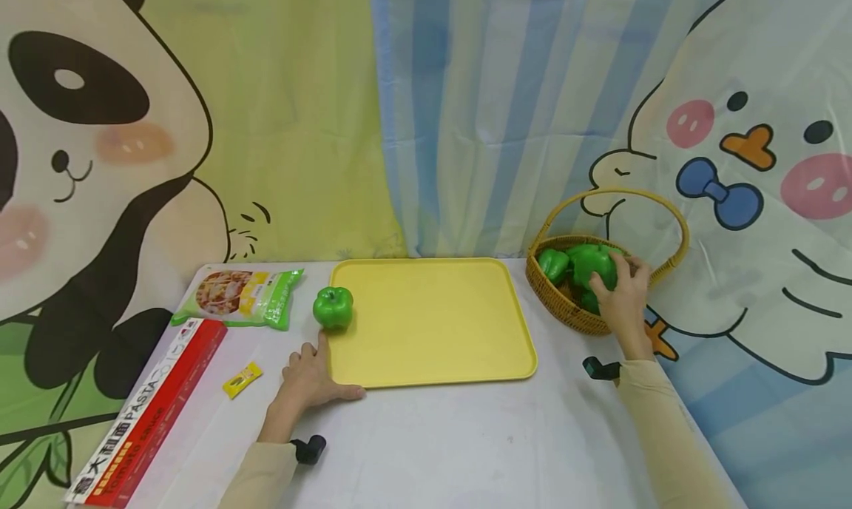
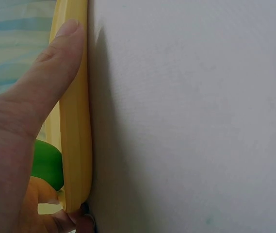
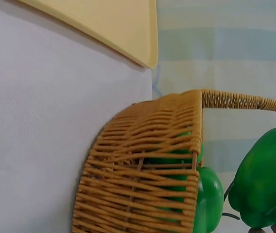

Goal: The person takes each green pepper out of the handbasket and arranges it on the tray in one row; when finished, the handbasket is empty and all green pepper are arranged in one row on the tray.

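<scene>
In the head view my right hand (image 1: 624, 294) grips a green bell pepper (image 1: 591, 261) at the wicker basket (image 1: 566, 311). The right wrist view has this pepper (image 3: 266, 179) just above the basket rim, fingertips under it. Other green peppers (image 1: 552, 265) lie inside the basket. My left hand (image 1: 309, 379) touches the near left corner of the yellow tray (image 1: 433, 324), its thumb stretched along the front edge. On the tray's left edge sits another green bell pepper (image 1: 333, 307), just beyond the left fingertips.
A green food packet (image 1: 242, 296) lies at the back left. In front of it is a long red and white pasta box (image 1: 149, 413), with a small yellow sachet (image 1: 242, 380) to its right. The basket's tall handle (image 1: 679, 228) arches over its opening. Printed curtains hang behind the table.
</scene>
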The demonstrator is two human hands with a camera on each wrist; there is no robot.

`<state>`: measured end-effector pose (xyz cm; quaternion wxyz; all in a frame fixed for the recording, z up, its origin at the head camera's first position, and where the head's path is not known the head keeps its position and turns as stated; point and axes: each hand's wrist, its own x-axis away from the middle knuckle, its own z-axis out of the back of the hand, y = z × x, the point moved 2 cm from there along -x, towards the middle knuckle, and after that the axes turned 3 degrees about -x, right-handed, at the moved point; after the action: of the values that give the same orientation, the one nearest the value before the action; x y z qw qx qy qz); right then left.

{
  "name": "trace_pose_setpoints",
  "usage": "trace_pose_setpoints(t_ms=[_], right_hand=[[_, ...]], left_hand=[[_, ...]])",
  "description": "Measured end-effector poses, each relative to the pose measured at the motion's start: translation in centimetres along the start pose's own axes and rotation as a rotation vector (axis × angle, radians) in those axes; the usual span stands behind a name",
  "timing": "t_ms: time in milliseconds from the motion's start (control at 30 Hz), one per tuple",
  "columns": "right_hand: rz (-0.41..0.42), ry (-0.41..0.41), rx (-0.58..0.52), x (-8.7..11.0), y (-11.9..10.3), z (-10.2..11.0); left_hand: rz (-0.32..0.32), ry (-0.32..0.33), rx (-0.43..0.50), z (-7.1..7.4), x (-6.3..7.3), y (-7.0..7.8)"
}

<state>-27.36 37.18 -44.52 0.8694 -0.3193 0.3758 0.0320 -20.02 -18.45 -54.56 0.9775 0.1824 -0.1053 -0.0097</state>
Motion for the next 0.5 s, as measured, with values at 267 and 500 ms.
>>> trace_pose_setpoints(t_ms=[267,500], right_hand=[[0.041,-0.022,-0.029,0.1,-1.4,-1.2],[0.105,-0.064,-0.065,0.1,-3.0,-2.6]], left_hand=[[0.003,0.0,0.001,0.0,0.0,0.0],[0.008,0.0,0.006,0.0,0.1,0.1]])
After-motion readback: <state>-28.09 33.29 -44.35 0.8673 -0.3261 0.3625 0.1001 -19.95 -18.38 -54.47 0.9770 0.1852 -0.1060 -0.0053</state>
